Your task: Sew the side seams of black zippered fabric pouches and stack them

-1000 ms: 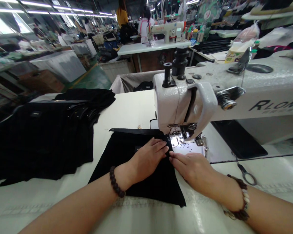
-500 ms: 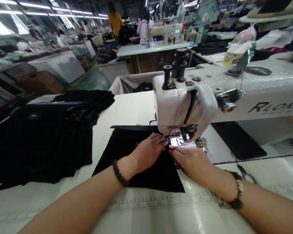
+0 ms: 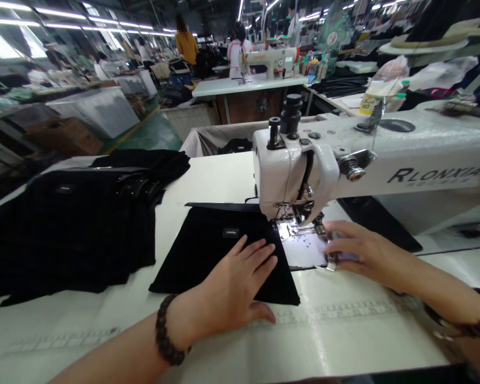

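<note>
A black fabric piece (image 3: 184, 261) with a small label (image 3: 231, 232) lies on the sewing table, its right edge beside the needle area of a white sewing machine (image 3: 282, 176). My left hand (image 3: 240, 282) rests flat on the fabric, fingers spread, thumb reaching past its lower edge onto the table. To the right, my right hand (image 3: 354, 248) has its curved fingers at the small hinged metal edge guide (image 3: 331, 260) beside the lit needle plate (image 3: 300, 248). Its thumb is partly hidden. The presser foot area sits just past the fabric's upper right side.
A pile of black fabric pieces (image 3: 84, 229) lies on the left. A printed ruler scale (image 3: 328, 316) runs along the table (image 3: 208, 178) front. Under the machine arm is a dark flat object (image 3: 378, 224). Another sewing machine (image 3: 270, 61) and several people are farther back.
My left hand has moved down from the needle area and flattened on the fabric. My right hand has left the fabric edge and moved right to the metal guide. The fabric's label is now uncovered.
</note>
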{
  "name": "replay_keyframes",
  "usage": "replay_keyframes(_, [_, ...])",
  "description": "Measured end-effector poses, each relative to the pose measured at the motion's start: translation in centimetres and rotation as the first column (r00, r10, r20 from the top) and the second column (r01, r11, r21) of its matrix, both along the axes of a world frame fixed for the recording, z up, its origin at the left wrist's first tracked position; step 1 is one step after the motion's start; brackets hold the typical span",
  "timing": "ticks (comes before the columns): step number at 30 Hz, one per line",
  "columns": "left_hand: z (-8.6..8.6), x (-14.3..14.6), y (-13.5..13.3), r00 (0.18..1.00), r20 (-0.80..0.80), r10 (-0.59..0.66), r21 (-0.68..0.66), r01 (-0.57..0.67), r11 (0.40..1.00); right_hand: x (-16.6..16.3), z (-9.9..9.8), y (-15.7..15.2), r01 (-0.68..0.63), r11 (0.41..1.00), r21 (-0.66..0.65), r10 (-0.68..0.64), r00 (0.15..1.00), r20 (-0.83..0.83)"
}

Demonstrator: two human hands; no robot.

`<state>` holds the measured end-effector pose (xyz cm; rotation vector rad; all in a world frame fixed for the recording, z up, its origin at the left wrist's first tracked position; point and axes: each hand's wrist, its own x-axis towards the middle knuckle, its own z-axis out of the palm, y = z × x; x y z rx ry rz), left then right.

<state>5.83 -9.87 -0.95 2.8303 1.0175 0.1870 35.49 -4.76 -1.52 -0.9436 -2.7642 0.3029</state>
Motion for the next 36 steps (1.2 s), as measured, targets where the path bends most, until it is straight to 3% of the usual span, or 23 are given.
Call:
replay_keyframes(3, [-0.4, 0.4, -1.3, 0.999, 0.024, -0.028, 0.067, 0.026, 0.997, -2.0, -0.5, 0.5, 0.056, 0.997, 0.060, -0.053, 0.998, -0.044])
replay_keyframes(6, [-0.9, 0.7, -1.5, 0.997, 0.074, -0.035, 0.139, 0.025, 0.990, -5.2, -0.9, 1.2, 0.256, 0.960, 0.116, -0.252, 0.967, -0.049])
replay_keyframes(8, [-1.1, 0.8, -1.5, 0.996, 0.076, -0.040, 0.160, 0.027, 0.987, -6.9, -1.2, 1.6, 0.313, 0.940, 0.138, -0.308, 0.950, -0.054])
replay_keyframes(12, [-1.4, 1.5, -1.7, 0.997, 0.074, 0.003, 0.192, -0.017, 0.981, -8.1, -1.5, 1.7, 0.343, 0.924, 0.167, -0.340, 0.939, -0.051])
replay_keyframes(19, [-1.7, 2.9, -2.0, 0.975, 0.220, 0.018, 0.220, -0.068, 0.973, -8.2, -1.5, 1.1, 0.394, 0.899, 0.193, -0.393, 0.919, -0.046])
replay_keyframes(21, [-1.2, 2.7, -1.9, 0.957, 0.288, 0.027, 0.155, -0.075, 0.985, -8.3, -1.4, 1.2, 0.397, 0.898, 0.189, -0.395, 0.917, -0.049])
replay_keyframes(24, [0.0, 2.1, -1.3, 0.899, 0.402, 0.173, -0.116, -0.137, 0.984, -8.0, -1.1, 0.6, 0.371, 0.911, 0.179, -0.366, 0.929, -0.062])
replay_keyframes(26, [0.9, 1.7, -0.8, 0.822, 0.459, 0.337, -0.361, -0.174, 0.916, -7.7, -0.8, -0.6, 0.299, 0.940, 0.164, -0.292, 0.954, -0.064])
replay_keyframes(29, [1.5, 1.3, 0.0, 0.717, 0.467, 0.517, -0.636, -0.133, 0.760, -7.0, -0.6, -3.0, 0.128, 0.980, 0.152, -0.112, 0.988, -0.108])
replay_keyframes(32, [1.4, 1.4, 0.4, 0.710, 0.417, 0.567, -0.719, -0.124, 0.684, -6.8, -1.0, -4.6, 0.028, 0.980, 0.197, 0.014, 0.977, -0.211])
replay_keyframes(36, [0.8, 1.7, 0.2, 0.806, 0.356, 0.473, -0.666, -0.136, 0.733, -7.2, -1.6, -5.2, 0.013, 0.973, 0.230, 0.050, 0.963, -0.267])
